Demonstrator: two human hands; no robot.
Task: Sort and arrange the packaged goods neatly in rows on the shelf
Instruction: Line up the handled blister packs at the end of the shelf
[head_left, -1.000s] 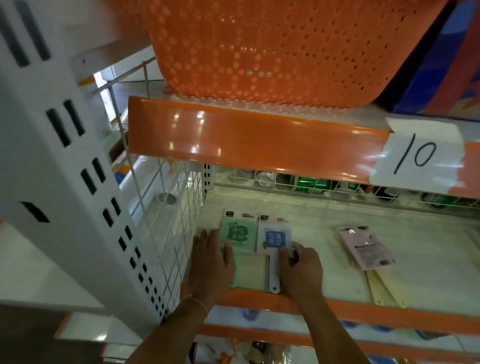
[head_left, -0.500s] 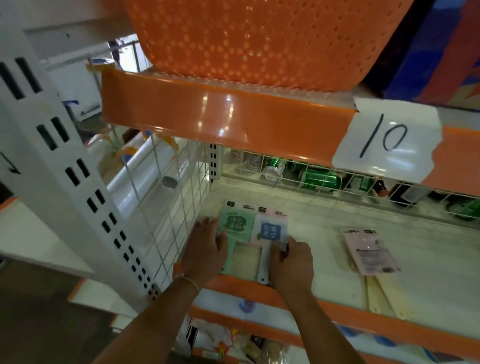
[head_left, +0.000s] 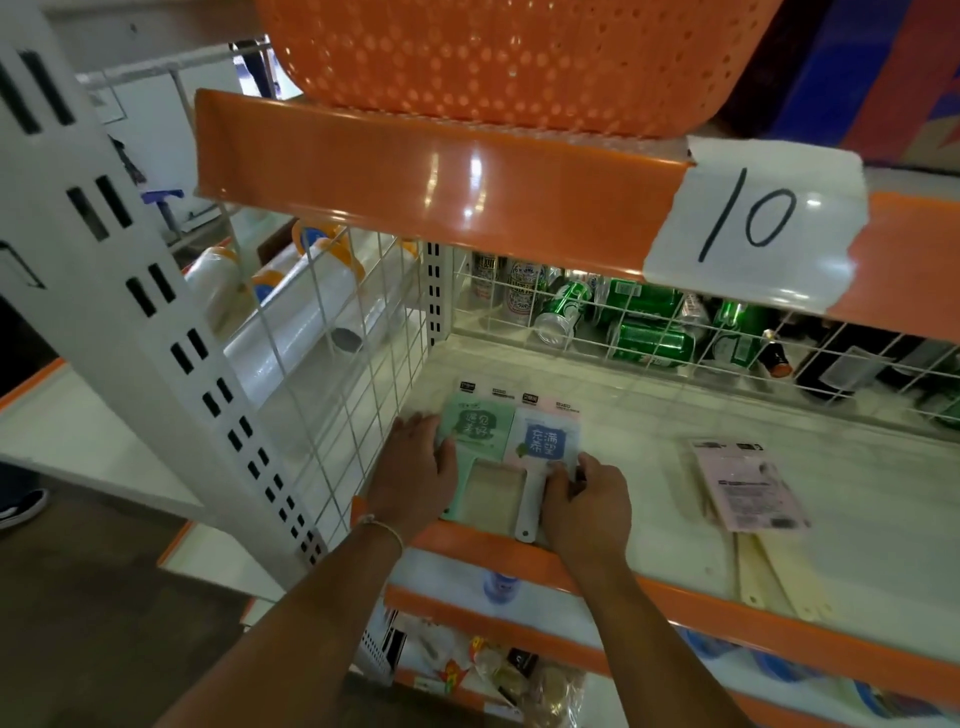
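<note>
On the pale shelf (head_left: 649, 467), near its wire side, the left hand (head_left: 415, 467) lies flat beside the green-carded packaged paddle (head_left: 470, 431). The right hand (head_left: 587, 493) pinches the pink-carded white-handled paddle (head_left: 545, 447) (edges touching). A pink-backed package (head_left: 748, 483) lies well apart.

green pack (head_left: 474, 425), pink pack (head_left: 545, 441), perhaps pink packet (head_left: 748, 486), orange perforated basket (head_left: 509, 57)
</note>
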